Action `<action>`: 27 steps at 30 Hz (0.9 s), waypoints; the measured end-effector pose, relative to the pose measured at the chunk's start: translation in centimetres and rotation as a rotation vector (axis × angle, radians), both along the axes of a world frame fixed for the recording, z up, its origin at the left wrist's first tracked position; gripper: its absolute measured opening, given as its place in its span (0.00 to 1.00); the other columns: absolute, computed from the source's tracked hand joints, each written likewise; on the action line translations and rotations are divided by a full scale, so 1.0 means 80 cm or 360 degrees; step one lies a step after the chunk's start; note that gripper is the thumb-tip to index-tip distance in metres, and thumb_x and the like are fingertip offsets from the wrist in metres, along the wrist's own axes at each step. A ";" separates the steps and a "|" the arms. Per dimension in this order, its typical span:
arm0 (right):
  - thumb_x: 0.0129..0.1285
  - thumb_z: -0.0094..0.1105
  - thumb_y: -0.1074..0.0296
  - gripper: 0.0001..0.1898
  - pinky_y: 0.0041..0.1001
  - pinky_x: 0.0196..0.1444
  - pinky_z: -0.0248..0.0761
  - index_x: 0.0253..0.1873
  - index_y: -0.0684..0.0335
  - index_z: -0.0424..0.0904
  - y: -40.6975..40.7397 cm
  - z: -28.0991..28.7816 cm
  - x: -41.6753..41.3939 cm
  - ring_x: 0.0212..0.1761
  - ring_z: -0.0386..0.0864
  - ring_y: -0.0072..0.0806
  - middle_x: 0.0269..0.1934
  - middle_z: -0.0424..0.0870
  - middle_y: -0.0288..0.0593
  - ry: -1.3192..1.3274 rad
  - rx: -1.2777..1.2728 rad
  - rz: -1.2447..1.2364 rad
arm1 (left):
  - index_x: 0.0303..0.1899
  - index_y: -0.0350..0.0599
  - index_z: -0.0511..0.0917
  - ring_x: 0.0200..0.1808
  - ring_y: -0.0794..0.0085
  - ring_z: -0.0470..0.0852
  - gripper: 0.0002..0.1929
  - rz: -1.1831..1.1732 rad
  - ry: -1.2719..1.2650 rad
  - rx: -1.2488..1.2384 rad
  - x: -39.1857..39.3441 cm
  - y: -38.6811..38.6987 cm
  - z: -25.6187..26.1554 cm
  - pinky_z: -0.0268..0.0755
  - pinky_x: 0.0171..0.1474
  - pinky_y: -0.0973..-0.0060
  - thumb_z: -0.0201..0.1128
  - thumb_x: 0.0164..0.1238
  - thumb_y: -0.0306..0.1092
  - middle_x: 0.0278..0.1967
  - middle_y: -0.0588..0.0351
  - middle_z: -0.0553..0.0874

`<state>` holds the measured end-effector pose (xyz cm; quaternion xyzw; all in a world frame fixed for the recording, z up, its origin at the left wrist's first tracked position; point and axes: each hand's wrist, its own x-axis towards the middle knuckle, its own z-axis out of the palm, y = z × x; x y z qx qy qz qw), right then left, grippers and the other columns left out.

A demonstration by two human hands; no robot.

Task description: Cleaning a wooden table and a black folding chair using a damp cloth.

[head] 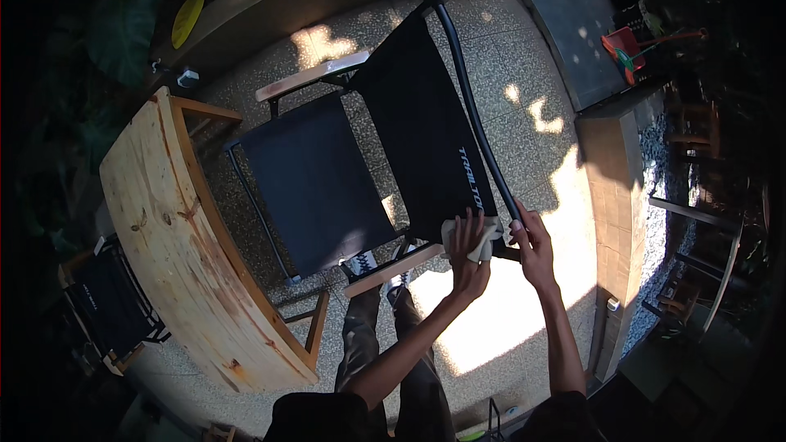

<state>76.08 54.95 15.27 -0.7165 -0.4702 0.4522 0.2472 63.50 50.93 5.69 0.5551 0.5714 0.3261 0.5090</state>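
A folding camp chair with a black fabric backrest (417, 116), a black seat (313, 178) and a wooden armrest (393, 270) stands before me. Pale lettering runs along the backrest's edge. My left hand (470, 252) presses a crumpled light cloth (491, 236) against the lower right corner of the backrest, fingers spread over it. With my right hand (535, 248) I grip the near end of the black metal tube (476, 110) along the backrest's top. My shoes (399, 279) are partly hidden beneath the near armrest.
On the left is a wooden table (184, 239), with another black chair (113, 307) beyond it. A low wall (614, 196) borders the tiled floor (522, 55) on the right. A red dustpan (626, 49) lies at the upper right.
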 end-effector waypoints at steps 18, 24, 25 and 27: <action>0.81 0.52 0.62 0.25 0.20 0.35 0.67 0.77 0.63 0.68 -0.002 -0.002 -0.008 0.30 0.69 0.15 0.29 0.75 0.31 0.0132 -0.0085 -0.0172 | 0.79 0.38 0.57 0.83 0.38 0.44 0.32 0.0148 0.0007 0.0418 0.010 0.127 -0.031 0.39 0.81 0.42 0.51 0.77 0.29 0.81 0.40 0.53; 0.81 0.50 0.62 0.26 0.19 0.35 0.67 0.78 0.64 0.65 -0.003 0.000 -0.001 0.30 0.70 0.13 0.28 0.74 0.29 0.0105 -0.0156 -0.0142 | 0.78 0.44 0.61 0.83 0.45 0.49 0.38 -0.0395 -0.0158 0.0330 -0.057 -0.027 0.003 0.45 0.81 0.44 0.59 0.64 0.22 0.80 0.42 0.57; 0.81 0.51 0.62 0.26 0.19 0.34 0.67 0.78 0.64 0.65 -0.003 0.000 -0.002 0.30 0.70 0.13 0.29 0.75 0.30 0.0097 -0.0165 -0.0132 | 0.79 0.41 0.58 0.82 0.51 0.54 0.35 -0.0277 -0.0378 0.0044 -0.069 -0.010 0.005 0.47 0.82 0.53 0.55 0.70 0.22 0.80 0.43 0.58; 0.81 0.51 0.62 0.26 0.18 0.34 0.67 0.78 0.64 0.65 -0.001 0.003 -0.003 0.30 0.70 0.12 0.29 0.75 0.30 0.0072 -0.0167 -0.0119 | 0.79 0.40 0.57 0.82 0.52 0.56 0.33 0.0162 -0.0609 -0.0279 -0.082 0.056 0.005 0.49 0.81 0.55 0.51 0.75 0.25 0.80 0.42 0.59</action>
